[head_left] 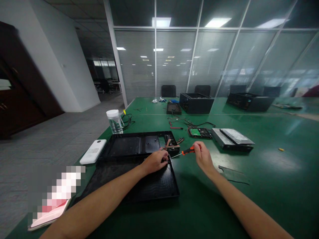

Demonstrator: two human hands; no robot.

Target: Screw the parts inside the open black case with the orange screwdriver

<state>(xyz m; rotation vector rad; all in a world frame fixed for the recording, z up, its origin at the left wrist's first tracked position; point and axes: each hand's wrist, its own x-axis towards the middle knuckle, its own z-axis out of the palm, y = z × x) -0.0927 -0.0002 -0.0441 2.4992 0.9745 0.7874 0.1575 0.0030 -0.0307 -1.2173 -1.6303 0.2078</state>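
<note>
My right hand is closed round the orange and black handle of a screwdriver. Its thin shaft points left and reaches the inner side of an opened flat black casing. At that same spot my left hand rests with curled fingers; what they grip is hidden. Both casing halves lie side by side, and the far half shows black compartments. A bundle of multicoloured wires sticks out at its right end, just beyond my left fingers.
A lidded clear bottle and a white device stand left. To the right lie a green circuit board, stacked metal drives and a small yellow piece. Black computer cases sit at the back of the green table.
</note>
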